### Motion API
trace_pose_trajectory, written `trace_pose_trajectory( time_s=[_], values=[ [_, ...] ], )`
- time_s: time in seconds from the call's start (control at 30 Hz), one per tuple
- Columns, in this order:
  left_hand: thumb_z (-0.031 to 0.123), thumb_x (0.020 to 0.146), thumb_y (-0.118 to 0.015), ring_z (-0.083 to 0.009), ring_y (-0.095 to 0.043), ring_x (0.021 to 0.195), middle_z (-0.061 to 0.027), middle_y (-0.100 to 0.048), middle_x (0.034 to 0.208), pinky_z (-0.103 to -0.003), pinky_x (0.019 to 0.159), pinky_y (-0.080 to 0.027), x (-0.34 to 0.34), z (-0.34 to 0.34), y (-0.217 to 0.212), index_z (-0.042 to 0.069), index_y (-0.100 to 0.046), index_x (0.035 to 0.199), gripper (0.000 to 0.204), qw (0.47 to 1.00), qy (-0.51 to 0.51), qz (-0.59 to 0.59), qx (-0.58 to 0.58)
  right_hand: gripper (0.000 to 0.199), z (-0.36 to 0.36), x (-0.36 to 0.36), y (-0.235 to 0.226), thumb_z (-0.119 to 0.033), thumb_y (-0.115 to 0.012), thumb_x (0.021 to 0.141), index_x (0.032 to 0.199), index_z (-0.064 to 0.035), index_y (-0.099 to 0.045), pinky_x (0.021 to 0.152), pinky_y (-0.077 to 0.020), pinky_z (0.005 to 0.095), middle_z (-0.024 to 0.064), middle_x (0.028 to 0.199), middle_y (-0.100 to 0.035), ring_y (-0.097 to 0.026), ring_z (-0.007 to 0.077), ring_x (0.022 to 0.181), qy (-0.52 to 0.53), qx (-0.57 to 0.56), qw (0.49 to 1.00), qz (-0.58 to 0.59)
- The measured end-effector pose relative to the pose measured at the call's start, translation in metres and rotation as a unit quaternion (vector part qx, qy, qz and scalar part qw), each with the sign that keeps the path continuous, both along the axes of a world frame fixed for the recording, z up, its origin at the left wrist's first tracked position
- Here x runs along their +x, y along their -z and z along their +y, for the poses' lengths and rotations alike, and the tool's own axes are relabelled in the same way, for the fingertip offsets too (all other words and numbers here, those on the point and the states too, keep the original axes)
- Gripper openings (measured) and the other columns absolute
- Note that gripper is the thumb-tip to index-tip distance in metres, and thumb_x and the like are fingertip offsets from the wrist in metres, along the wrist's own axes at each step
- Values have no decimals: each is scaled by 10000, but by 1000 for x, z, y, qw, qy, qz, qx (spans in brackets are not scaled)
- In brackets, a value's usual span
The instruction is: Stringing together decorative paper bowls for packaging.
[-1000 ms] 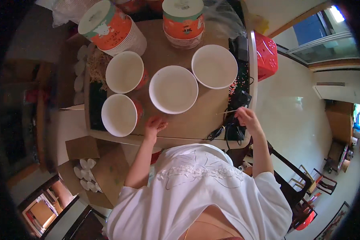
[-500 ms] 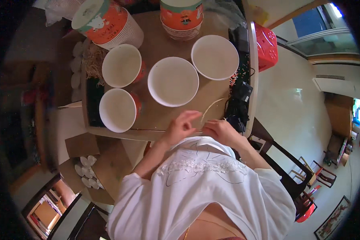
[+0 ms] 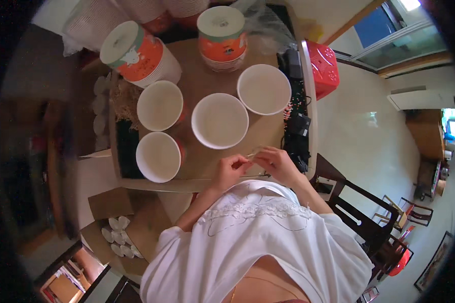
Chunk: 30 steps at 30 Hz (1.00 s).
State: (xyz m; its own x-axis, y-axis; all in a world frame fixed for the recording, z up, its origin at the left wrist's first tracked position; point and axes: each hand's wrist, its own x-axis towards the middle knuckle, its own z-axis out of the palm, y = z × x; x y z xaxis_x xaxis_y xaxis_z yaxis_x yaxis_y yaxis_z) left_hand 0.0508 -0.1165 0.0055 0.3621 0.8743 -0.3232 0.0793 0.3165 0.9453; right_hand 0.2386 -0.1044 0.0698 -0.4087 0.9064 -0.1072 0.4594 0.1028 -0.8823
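My left hand (image 3: 230,170) and my right hand (image 3: 276,163) meet at the table's front edge, fingers pinched. Between their fingertips is a thin pale cord (image 3: 254,152), mostly hidden, so its full length cannot be made out. Just beyond them stands a paper tub (image 3: 220,121) with its white inside facing up. Another open tub (image 3: 264,89) is to its far right. Two more, a nearer one (image 3: 158,157) and a farther one (image 3: 160,106), stand at the left with orange outsides partly showing. None of the tubs is touched by my hands.
Upside-down stacks of orange tubs stand at the back left (image 3: 141,55) and back middle (image 3: 221,38). Clear plastic wrap (image 3: 265,25) lies behind. Black cables and a small box (image 3: 301,123) line the right edge. A red stool (image 3: 322,68) and a dark chair (image 3: 356,202) are to the right.
My left hand's fingers have closed and come up to my right hand. The pale cord that stretched over the table is now gathered between the fingertips. The view has shifted, showing more of the back.
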Motion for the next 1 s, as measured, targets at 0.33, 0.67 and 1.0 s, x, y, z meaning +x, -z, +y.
trace_pose_trajectory(
  time_s=[0.33, 0.67, 1.0],
  values=[
    [73, 821, -636, -57, -566, 613, -20, -646, 725, -222, 537, -457, -11, -20, -7, 17, -648, 824, 57, 992, -55, 113, -2, 102, -7, 48, 31, -88, -588, 865, 872, 8, -620, 612, -466, 227, 45, 760, -634, -580, 96, 670, 240, -207, 889, 330],
    [67, 792, -614, -127, -620, 653, -73, -649, 722, -261, 611, -493, -93, -51, 21, 6, -634, 799, 64, 953, -35, 296, 57, 73, 9, 102, -2, -86, -553, 889, 843, -32, -533, 576, -462, 217, 102, 848, -648, -569, 108, 622, 272, -147, 818, 486],
    [132, 730, -664, -141, -629, 640, -68, -661, 701, -292, 615, -506, -155, -60, 97, 34, -657, 769, 106, 935, 43, 351, -23, 70, 12, 112, 28, -97, -570, 873, 879, -32, -546, 589, -470, 210, 63, 797, -610, -564, 94, 652, 413, -17, 764, 496]
  ],
)
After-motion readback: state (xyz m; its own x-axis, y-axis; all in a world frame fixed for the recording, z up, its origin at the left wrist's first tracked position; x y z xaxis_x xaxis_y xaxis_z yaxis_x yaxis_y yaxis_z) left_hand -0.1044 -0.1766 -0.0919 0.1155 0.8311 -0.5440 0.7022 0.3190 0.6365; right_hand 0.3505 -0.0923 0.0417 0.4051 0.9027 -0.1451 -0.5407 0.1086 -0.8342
